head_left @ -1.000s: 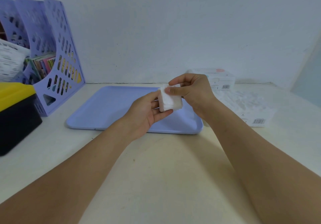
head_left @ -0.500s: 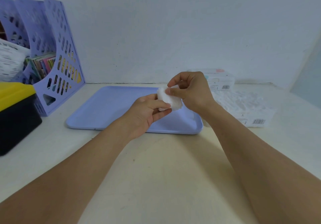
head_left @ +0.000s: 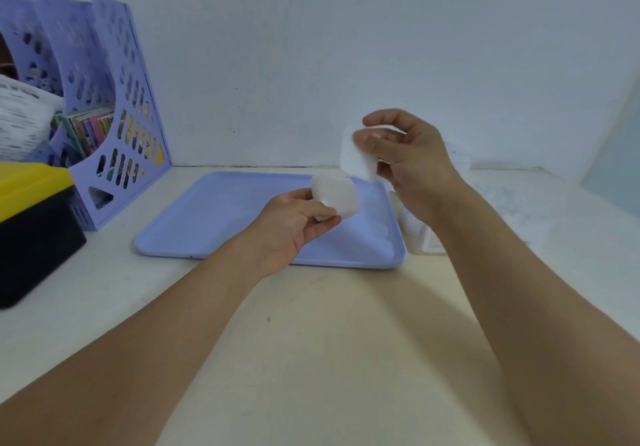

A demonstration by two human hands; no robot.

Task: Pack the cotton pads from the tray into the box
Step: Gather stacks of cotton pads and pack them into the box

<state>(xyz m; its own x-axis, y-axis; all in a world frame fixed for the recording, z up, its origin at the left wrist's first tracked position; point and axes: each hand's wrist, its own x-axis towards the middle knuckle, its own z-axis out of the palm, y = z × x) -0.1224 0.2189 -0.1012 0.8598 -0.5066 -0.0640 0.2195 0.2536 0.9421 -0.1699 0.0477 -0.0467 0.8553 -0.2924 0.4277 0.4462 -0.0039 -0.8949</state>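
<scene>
1. Pale wall behind, cream tabletop in front, and the whole near half of the table is open space apart from the person's two forearms crossing it
2. The lilac tray lies flat in the middle, its back edge close to the wall and its front edge running roughly level with the left wrist. The left half of the tray is bare
3. Left hand is over the right part of the tray, thumb and curled fingers pinching a small stack of cotton pads that sticks up past the fingertips
4. Right hand is raised higher, above the tray's back right corner, fingers curled and gripping a second white pad bundle that hangs down out of the grip. The two bundles are close, can't tell if they touch
5. The box sits just off the tray's right edge, mostly hidden behind the right wrist, so I can't tell what's in it
6. Left side is tighter: a purple file rack stands by the wall with a black and yellow case in front of it, both clear of the tray's left edge
</scene>
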